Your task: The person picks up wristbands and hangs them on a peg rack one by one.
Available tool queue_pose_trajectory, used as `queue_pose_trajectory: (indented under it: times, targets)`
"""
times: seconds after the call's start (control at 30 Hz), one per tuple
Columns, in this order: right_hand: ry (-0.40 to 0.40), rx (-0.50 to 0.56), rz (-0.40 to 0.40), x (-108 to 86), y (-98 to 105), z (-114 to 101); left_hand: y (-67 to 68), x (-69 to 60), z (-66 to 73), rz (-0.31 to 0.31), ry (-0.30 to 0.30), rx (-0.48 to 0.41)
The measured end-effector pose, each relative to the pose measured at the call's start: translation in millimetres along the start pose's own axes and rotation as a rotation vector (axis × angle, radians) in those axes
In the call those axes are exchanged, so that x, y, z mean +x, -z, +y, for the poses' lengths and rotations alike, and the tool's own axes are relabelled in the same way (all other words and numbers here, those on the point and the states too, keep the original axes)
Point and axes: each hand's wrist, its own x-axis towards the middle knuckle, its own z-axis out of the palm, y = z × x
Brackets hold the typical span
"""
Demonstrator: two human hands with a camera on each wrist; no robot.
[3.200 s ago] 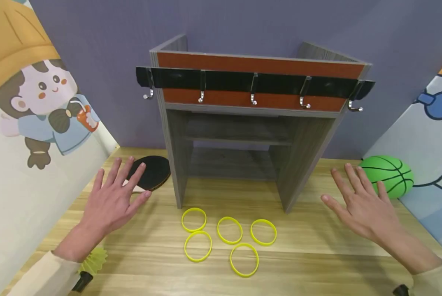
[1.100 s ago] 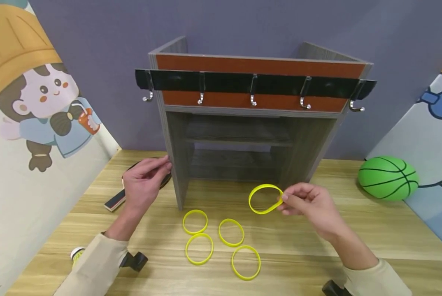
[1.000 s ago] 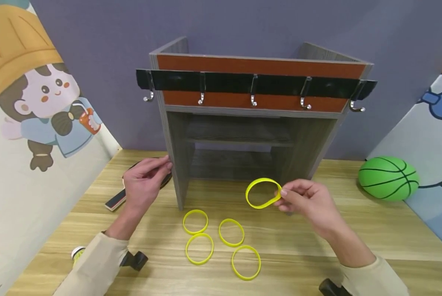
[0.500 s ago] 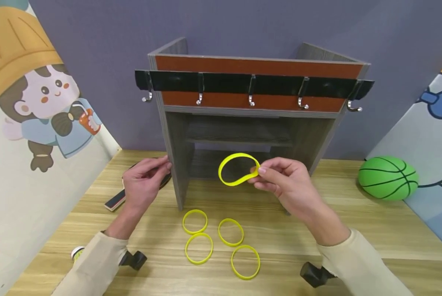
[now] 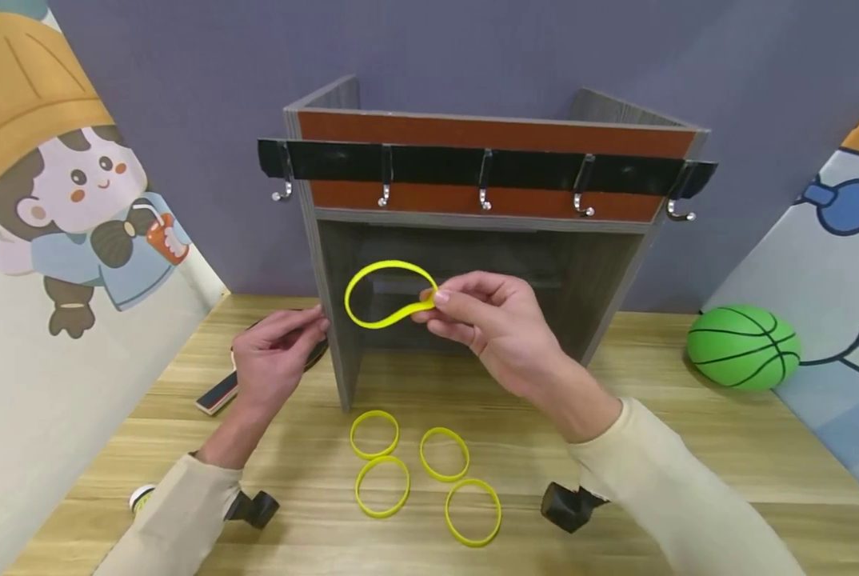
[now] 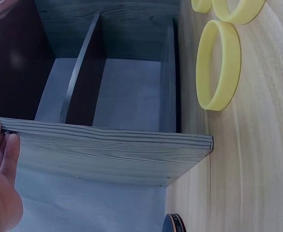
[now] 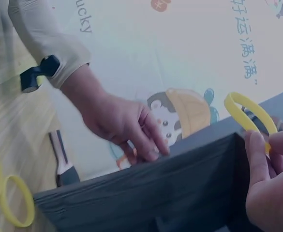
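Note:
My right hand (image 5: pixel 505 328) pinches a yellow wristband (image 5: pixel 382 324) between thumb and fingers, in front of the grey wooden shelf unit (image 5: pixel 617 296). The loop hangs out to the left of the fingertips, slightly bent. My left hand (image 5: pixel 274 356) holds the front edge of the unit's left side panel (image 5: pixel 336 336) with its fingertips; the left wrist view shows them at that edge. Across the unit's top runs a black rail (image 5: pixel 437 164) with several silver hooks (image 5: pixel 484 200). More yellow wristbands (image 5: pixel 374 413) lie flat on the table before the unit.
Behind my left hand lies a table tennis paddle (image 5: pixel 217 394), partly hidden. A green ball (image 5: pixel 742 348) with black lines rests at the right wall. A shuttlecock (image 5: pixel 141 498) shows beside my left sleeve. A purple-grey wall (image 5: pixel 473 48) stands behind the unit.
Both hands were open and apart at first. My right hand took one wristband from the table, then raised it leftward past the unit's opening. My left hand moved to the side panel and stays there.

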Motion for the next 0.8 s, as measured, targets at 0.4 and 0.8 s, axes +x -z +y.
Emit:
queue_pose_trajectory:
  times: [0.4, 0.8]
  targets:
    - [0.099, 0.096, -0.016, 29.3, -44, -6, -0.2, 1.8, 3.2, -0.012, -0.020, 0.045]
    - [0.101, 0.178, 0.046, 52.7, -69, 3, 2.4, 1.0, -1.1, -0.017, -0.019, 0.070]
